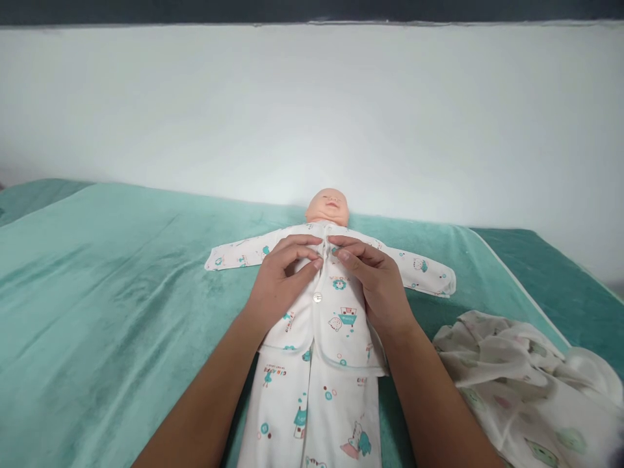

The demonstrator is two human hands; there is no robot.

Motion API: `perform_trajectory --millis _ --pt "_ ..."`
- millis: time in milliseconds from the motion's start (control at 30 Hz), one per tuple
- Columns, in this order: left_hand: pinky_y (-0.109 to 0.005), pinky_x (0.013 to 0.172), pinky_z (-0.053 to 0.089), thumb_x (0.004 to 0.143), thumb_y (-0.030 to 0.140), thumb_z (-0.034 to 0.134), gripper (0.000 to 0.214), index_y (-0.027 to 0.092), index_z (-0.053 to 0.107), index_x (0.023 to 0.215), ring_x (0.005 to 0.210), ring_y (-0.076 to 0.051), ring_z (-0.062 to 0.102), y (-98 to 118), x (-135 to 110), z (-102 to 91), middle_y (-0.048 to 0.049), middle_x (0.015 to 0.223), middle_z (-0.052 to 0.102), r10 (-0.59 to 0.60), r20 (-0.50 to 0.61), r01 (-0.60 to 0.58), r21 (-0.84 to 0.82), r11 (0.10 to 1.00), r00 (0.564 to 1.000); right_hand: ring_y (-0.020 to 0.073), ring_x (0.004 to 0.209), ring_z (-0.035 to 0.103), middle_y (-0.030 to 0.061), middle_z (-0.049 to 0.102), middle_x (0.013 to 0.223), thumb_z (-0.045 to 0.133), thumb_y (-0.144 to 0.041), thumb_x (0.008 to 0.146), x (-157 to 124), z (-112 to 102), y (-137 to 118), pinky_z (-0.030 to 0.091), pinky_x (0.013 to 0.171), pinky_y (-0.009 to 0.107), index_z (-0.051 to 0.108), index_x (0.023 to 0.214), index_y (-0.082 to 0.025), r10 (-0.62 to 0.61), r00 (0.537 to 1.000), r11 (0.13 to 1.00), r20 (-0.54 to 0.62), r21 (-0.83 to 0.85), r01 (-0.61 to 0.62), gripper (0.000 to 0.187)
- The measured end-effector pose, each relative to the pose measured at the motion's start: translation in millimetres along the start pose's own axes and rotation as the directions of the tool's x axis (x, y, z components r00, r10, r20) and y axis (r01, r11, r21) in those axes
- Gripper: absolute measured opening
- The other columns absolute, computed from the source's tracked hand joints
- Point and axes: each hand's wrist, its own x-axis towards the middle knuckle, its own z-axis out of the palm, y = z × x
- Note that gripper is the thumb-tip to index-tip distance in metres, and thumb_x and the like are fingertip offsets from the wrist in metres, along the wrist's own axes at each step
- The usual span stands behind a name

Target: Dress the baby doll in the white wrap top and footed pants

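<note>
A baby doll (327, 207) lies on its back, its head toward the wall and its sleeved arms spread wide. It wears a white printed baby jacket (341, 351) over matching trousers (336, 416). At the chest, my left hand (280, 279) is closed in a pinch on the jacket's front edge. Opposite it, my right hand (383, 283) pinches the other front edge, with the fingertips close together across the opening. Below them a round button (318, 297) shows on the front, where the edges meet. What lies between my fingertips is mostly hidden.
A green plush cover (121, 292) spreads under the doll, with wrinkles at the left. At the lower right lies a crumpled white cloth (526, 383) with a green print. Behind the doll rises a white wall (312, 110).
</note>
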Motion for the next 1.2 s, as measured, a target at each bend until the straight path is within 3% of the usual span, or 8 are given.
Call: perform_trajectory --millis 67,233,400,567,700,867,967,1200 --pt "-0.033 0.071 0.047 0.090 0.029 0.068 0.010 0.024 0.072 0.082 0.108 -0.022 0.064 0.6 -0.1 -1.7 -0.0014 0.129 0.068 -0.003 0.040 0.003 0.016 1.000 0.999 0.0241 0.114 0.065 0.0010 0.075 0.120 0.079 -0.033 0.080 0.1 -0.5 -0.3 0.046 0.102 0.042 0.077 0.072 -0.027 0.006 1.000 1.000 0.009 -0.015 -0.006 0.010" --pt "-0.044 0.097 0.047 0.091 0.029 0.068 0.012 0.025 0.073 0.081 0.128 -0.027 0.055 5.0 -0.7 -7.8 -0.0002 0.138 0.064 -0.005 0.159 0.004 0.007 1.000 0.987 0.0231 0.108 0.067 0.0015 0.076 0.117 0.078 -0.034 0.081 0.1 -0.1 -0.6 0.048 0.097 0.041 0.078 0.072 -0.027 0.010 1.000 0.999 0.012 -0.043 -0.009 0.011" --pt "-0.039 0.082 0.052 0.091 0.034 0.068 0.016 0.024 0.071 0.079 0.138 -0.030 0.047 5.3 0.5 -15.2 0.0002 0.148 0.057 0.007 0.293 -0.006 -0.003 1.000 0.956 0.0229 0.105 0.068 0.0019 0.079 0.108 0.079 -0.034 0.080 -0.1 1.6 -0.7 0.048 0.097 0.041 0.081 0.079 -0.028 0.018 0.999 0.999 -0.029 -0.035 -0.019 0.007" --pt "-0.043 0.095 0.051 0.089 0.034 0.070 0.013 0.024 0.070 0.080 0.148 -0.033 0.034 5.0 4.1 -26.8 0.0012 0.155 0.050 0.038 0.442 -0.053 0.023 0.998 0.896 0.0221 0.104 0.068 0.0013 0.080 0.098 0.081 -0.031 0.077 -1.6 4.2 -1.3 0.049 0.098 0.039 0.080 0.076 -0.027 0.028 0.995 1.000 -0.093 0.004 -0.027 0.004" --pt "-0.040 0.092 0.053 0.087 0.035 0.072 0.011 0.025 0.069 0.081 0.153 -0.033 0.026 5.9 5.7 -35.1 0.0040 0.161 0.042 -0.007 0.533 0.000 0.013 1.000 0.846 0.0215 0.099 0.069 0.0016 0.079 0.098 0.082 -0.030 0.075 -0.7 4.8 -0.1 0.050 0.095 0.038 0.076 0.071 -0.025 0.018 0.994 1.000 -0.104 0.011 -0.017 0.008" --pt "-0.041 0.090 0.054 0.084 0.036 0.074 0.012 0.025 0.070 0.082 0.155 -0.036 0.022 3.9 6.1 -39.3 0.0025 0.161 0.043 -0.044 0.542 0.072 -0.029 0.997 0.839 0.0186 0.089 0.067 0.0000 0.076 0.086 0.084 -0.027 0.071 0.4 4.3 3.1 0.050 0.087 0.035 0.072 0.068 -0.024 -0.029 0.991 1.000 -0.133 -0.013 0.028 0.013" --pt "-0.046 0.102 0.049 0.082 0.036 0.077 0.014 0.025 0.070 0.081 0.156 -0.035 0.020 2.9 6.2 -39.2 0.0029 0.161 0.043 -0.050 0.541 0.080 -0.032 0.996 0.839 0.0175 0.082 0.064 -0.0008 0.074 0.080 0.086 -0.028 0.070 0.2 3.7 4.7 0.050 0.081 0.034 0.072 0.069 -0.024 -0.032 0.991 0.999 -0.132 -0.029 0.029 0.015" --pt "-0.050 0.108 0.045 0.082 0.040 0.077 0.019 0.023 0.068 0.078 0.156 -0.035 0.020 1.5 5.2 -37.8 -0.0005 0.159 0.045 -0.062 0.521 0.073 0.000 0.997 0.851 0.0189 0.095 0.066 0.0000 0.075 0.094 0.080 -0.027 0.077 -1.5 3.8 4.4 0.049 0.089 0.036 0.076 0.076 -0.027 -0.107 0.994 0.988 -0.030 -0.117 0.102 0.004"
